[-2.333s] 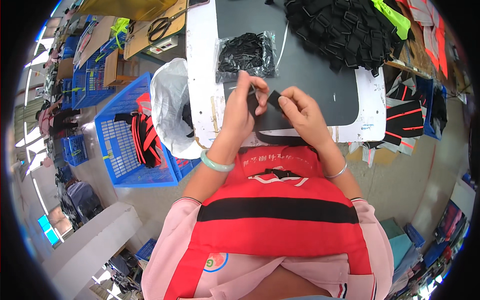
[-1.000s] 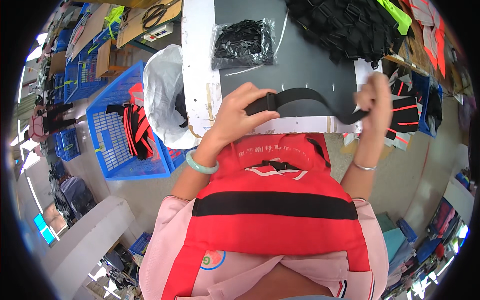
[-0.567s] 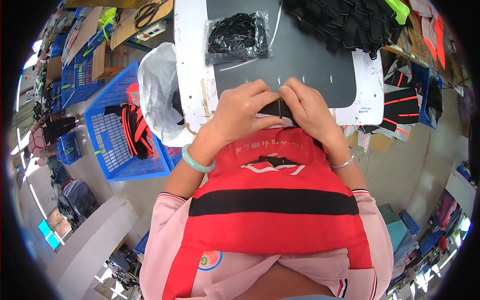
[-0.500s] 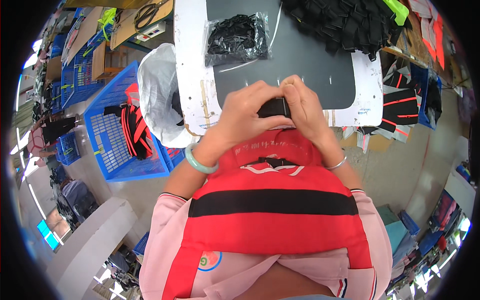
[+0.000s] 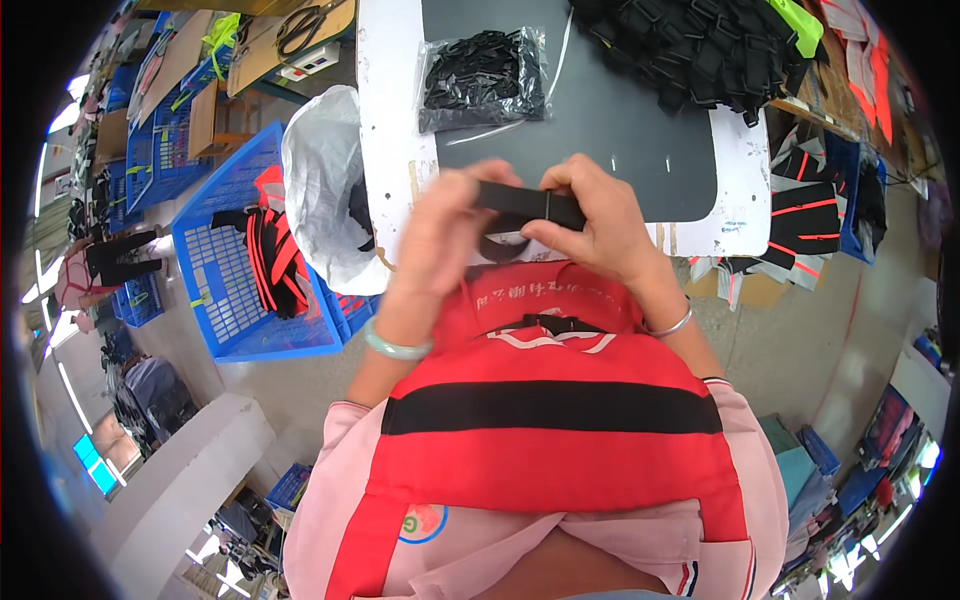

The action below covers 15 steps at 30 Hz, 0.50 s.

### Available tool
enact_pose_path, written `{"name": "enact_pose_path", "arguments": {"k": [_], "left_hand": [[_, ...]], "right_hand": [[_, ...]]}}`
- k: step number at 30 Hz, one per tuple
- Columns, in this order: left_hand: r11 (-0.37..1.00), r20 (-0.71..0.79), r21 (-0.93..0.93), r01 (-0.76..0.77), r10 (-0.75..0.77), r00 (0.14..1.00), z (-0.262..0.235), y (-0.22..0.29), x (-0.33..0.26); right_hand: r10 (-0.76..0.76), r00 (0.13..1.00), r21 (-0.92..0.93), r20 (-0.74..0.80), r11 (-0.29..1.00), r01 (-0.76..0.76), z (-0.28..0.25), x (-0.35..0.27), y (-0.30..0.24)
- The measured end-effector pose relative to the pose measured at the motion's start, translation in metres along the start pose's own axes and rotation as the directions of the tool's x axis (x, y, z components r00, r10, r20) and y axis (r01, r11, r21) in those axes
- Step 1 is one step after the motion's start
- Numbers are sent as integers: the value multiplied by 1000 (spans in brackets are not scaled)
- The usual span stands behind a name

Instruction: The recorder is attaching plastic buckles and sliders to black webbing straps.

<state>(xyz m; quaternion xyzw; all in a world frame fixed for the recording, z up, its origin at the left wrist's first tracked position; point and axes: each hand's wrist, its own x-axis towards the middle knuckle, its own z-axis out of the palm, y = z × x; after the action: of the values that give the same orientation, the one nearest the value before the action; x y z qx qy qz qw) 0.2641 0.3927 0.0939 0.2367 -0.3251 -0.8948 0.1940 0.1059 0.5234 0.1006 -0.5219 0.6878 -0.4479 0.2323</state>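
My right hand (image 5: 598,218) grips a black webbing strap (image 5: 520,202) between thumb and fingers, just past the near edge of the table. The strap stretches left toward my left hand (image 5: 440,232), and a loop of it hangs below. A thin pale line crosses the strap near my right fingertips; I cannot make out what it is. My left hand is smeared by motion, so its grip on the strap does not show clearly. Beyond my hands lies a clear plastic bag (image 5: 482,78) of small black parts. A heap of black straps with buckles (image 5: 690,50) covers the table's far right.
The white table (image 5: 392,130) has a dark grey mat (image 5: 610,150). On its left hangs a white sack (image 5: 320,170), beside a blue crate (image 5: 228,345) with black and red-orange pieces. Similar striped pieces (image 5: 805,220) lie at the right. Scissors (image 5: 298,35) rest on a far-left bench.
My hands have moved apart; the left one has shifted left and is blurred. The black strap, mostly covered before, now shows stretched between them.
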Motion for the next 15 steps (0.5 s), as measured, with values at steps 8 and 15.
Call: {"name": "enact_pose_path", "arguments": {"k": [8,15], "left_hand": [[806,-72,-130,-577,573,817,-47,165,-60],[600,-252,673,-433,736,628,-87,127,-28]], "right_hand": [[-6,1000,-77,-6,997,5,4,-4,25],[-2,933,162,-361,985,65,-9,-5,28]]}}
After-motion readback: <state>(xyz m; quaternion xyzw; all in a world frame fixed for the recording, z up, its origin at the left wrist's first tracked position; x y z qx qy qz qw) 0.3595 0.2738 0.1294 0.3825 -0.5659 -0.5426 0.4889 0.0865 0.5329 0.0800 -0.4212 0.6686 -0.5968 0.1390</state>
